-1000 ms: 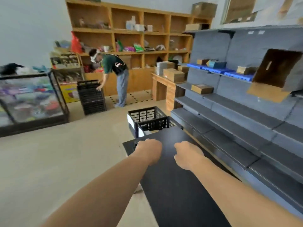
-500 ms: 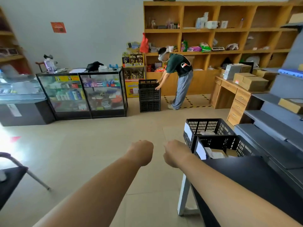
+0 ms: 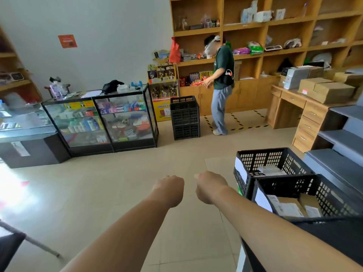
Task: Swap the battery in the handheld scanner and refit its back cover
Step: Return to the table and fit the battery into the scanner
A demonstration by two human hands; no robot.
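Both my arms reach forward over the tiled floor. My left hand (image 3: 170, 190) is curled into a fist with nothing visible in it. My right hand (image 3: 210, 186) is also closed into a fist a short way to its right, and nothing shows in it. No handheld scanner, battery or back cover appears anywhere in view. A black table top (image 3: 334, 230) lies under my right forearm at the lower right.
Two black plastic crates (image 3: 275, 167) holding boxes stand just right of my hands. A person in a green shirt (image 3: 222, 81) stands by stacked black crates (image 3: 184, 117). Glass display cases (image 3: 102, 122) line the left; grey shelving (image 3: 343, 138) and a wooden desk (image 3: 294, 107) are at right.
My view has swung left, away from the black table and grey shelves toward the open floor. Both fists keep the same pose. The person in green has straightened up from the crates.
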